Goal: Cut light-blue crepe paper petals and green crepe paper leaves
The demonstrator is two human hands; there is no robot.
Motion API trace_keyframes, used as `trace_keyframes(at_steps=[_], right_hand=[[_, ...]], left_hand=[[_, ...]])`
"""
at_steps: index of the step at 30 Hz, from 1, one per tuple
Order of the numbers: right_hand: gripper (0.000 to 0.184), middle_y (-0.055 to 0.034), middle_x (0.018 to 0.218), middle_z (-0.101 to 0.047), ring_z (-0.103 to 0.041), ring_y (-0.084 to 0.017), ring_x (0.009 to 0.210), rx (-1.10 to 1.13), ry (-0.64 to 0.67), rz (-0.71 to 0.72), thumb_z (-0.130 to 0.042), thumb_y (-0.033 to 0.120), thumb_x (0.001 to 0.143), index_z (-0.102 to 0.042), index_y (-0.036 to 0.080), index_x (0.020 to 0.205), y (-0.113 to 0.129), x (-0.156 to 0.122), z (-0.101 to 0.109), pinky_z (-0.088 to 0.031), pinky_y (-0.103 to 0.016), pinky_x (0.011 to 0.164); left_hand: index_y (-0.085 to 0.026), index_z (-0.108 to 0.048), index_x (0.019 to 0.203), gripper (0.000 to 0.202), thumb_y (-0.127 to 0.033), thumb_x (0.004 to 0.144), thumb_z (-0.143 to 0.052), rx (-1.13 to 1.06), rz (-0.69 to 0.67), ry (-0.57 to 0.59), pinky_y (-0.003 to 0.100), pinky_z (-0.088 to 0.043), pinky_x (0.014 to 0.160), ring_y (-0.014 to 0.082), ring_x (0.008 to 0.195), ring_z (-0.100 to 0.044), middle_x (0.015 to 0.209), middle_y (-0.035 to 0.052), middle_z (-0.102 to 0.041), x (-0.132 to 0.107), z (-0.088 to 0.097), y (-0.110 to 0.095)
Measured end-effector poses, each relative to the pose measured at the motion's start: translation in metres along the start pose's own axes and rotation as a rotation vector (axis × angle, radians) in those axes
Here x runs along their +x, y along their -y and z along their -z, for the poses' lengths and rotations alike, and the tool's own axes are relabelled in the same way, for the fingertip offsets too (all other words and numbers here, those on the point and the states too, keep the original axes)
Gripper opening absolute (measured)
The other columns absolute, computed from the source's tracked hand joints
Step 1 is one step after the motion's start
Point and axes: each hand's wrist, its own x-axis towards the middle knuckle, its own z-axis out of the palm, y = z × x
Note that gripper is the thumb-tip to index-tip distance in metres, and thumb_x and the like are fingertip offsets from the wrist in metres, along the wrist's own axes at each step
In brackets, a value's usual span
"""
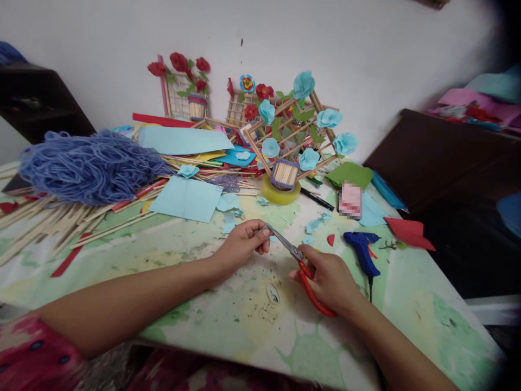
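Observation:
My right hand (328, 274) is wrapped round the red handles of a pair of scissors (291, 245). The grey blades point up and left, and their tips reach the fingers of my left hand (246, 241). That hand is closed in a pinch at the blade tips; whatever lies between thumb and fingers is too small to make out. Below the hands, a small oval piece (272, 294) is on the patterned tablecloth (228, 320). Light blue paper scraps (317, 221) are scattered just beyond the hands.
A blue glue gun (362, 252) lies right of my right hand. Ahead, a stick lattice with blue paper flowers (304, 84) leans by a yellow tape roll (280, 195). Blue yarn (93, 168), wooden sticks (61, 222) and blue paper (187, 198) cover the left side.

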Motion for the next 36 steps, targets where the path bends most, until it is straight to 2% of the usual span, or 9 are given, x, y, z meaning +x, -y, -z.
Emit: trace_keyframes(at_steps=[8,13,18,25,36], right_hand=[[0.017,0.0019,0.058,-0.054,-0.047,-0.014,0.049,0.027,0.008,-0.002,-0.047,0.037,0.078,-0.050,0.022,0.086,0.0002,0.0000,0.0007,-0.025,-0.022,0.049],[0.018,0.0018,0.058,-0.054,-0.048,-0.015,0.051,0.018,0.013,-0.017,-0.047,0.038,0.078,-0.050,0.022,0.086,0.0005,0.0000,0.0011,-0.025,-0.022,0.050],[0.022,0.0012,0.059,-0.055,-0.049,-0.016,0.053,-0.012,0.030,-0.038,-0.048,0.040,0.078,-0.050,0.022,0.091,0.0015,0.0008,0.0027,-0.024,-0.023,0.050],[0.029,0.0001,0.062,-0.057,-0.053,-0.018,0.057,-0.024,0.056,-0.029,-0.049,0.042,0.077,-0.050,0.022,0.098,0.0009,0.0023,0.0023,-0.023,-0.024,0.052],[0.031,0.0009,0.061,-0.057,-0.053,-0.017,0.057,-0.031,0.036,-0.014,-0.048,0.041,0.078,-0.052,0.021,0.102,0.0001,0.0022,-0.0002,-0.024,-0.024,0.052]], left_hand=[[-0.016,-0.050,0.071,0.025,-0.039,0.080,-0.054,0.032,-0.013,-0.001,0.020,-0.035,0.051,0.0079,0.052,-0.044,0.058,-0.0018,-0.054,-0.0002,0.0003,-0.0008],[-0.016,-0.053,0.079,0.025,-0.040,0.079,-0.056,0.023,-0.017,-0.015,0.021,-0.035,0.051,0.0084,0.052,-0.045,0.057,-0.0019,-0.055,0.0014,0.0014,0.0006],[-0.015,-0.053,0.080,0.024,-0.039,0.080,-0.055,0.009,-0.030,0.000,0.020,-0.034,0.051,0.0081,0.053,-0.045,0.058,-0.0017,-0.055,0.0027,0.0030,0.0018],[-0.015,-0.052,0.082,0.026,-0.041,0.079,-0.056,0.008,-0.025,-0.059,0.021,-0.033,0.049,0.0084,0.051,-0.045,0.057,-0.0021,-0.054,0.0033,0.0024,0.0010],[-0.015,-0.052,0.082,0.022,-0.037,0.079,-0.057,-0.016,-0.025,-0.017,0.021,-0.034,0.053,0.0086,0.053,-0.046,0.058,-0.0021,-0.056,0.0025,0.0018,0.0013]])
